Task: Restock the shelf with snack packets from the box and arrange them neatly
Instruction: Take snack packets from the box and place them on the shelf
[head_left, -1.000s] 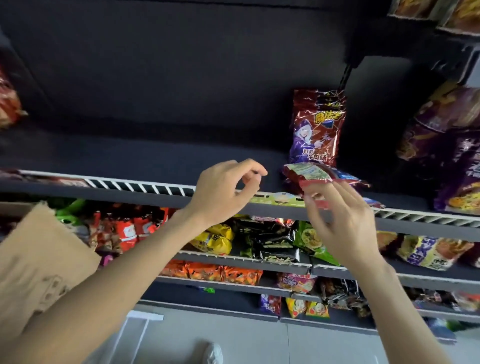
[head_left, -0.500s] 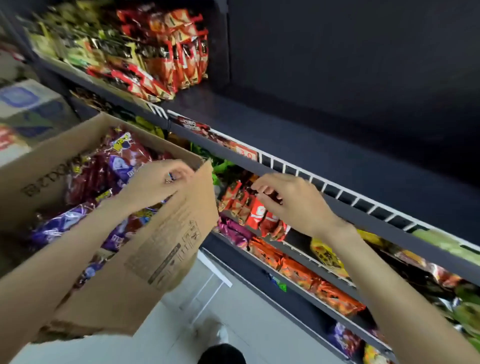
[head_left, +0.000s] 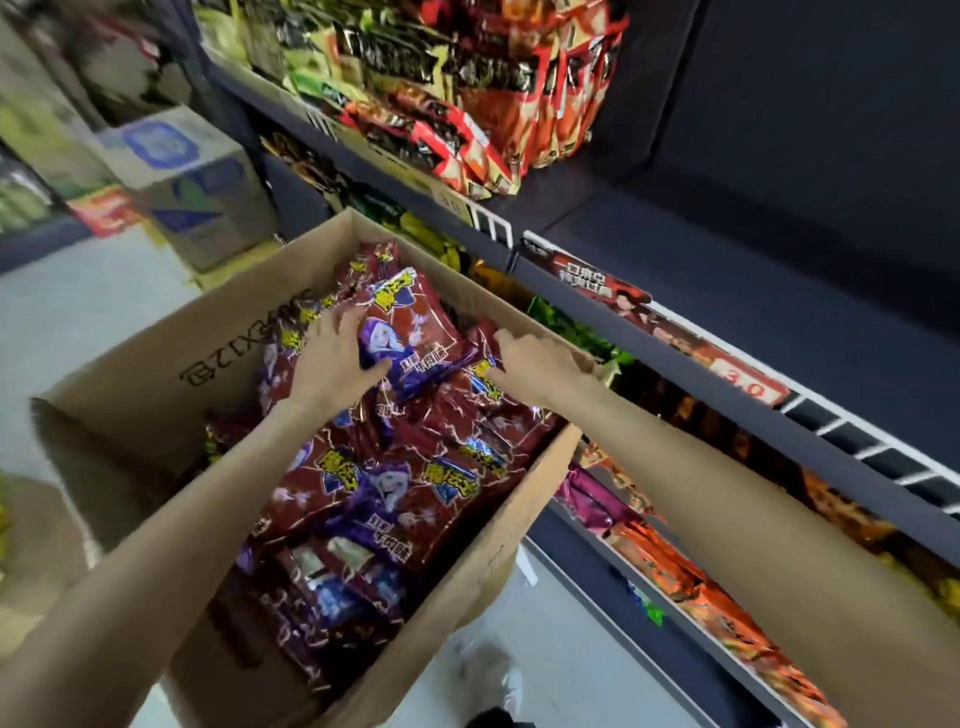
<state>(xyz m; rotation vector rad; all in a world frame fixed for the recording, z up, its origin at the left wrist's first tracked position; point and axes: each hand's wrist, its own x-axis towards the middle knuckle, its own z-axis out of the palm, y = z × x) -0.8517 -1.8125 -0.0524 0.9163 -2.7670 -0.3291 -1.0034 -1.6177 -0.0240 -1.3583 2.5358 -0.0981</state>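
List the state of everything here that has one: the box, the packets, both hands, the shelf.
box: open, nearly full of packets
top packet: raised, gripped by left hand
left hand: gripping top packet
right hand: fingers curled on a packet in the box
dark shelf: bare where visible
upper shelf: stocked with red packets

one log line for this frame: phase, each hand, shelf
phase: picking from brown cardboard box | left hand: grips top red-and-purple foil snack packet | right hand: on packets, grip unclear | dark shelf: bare stretch
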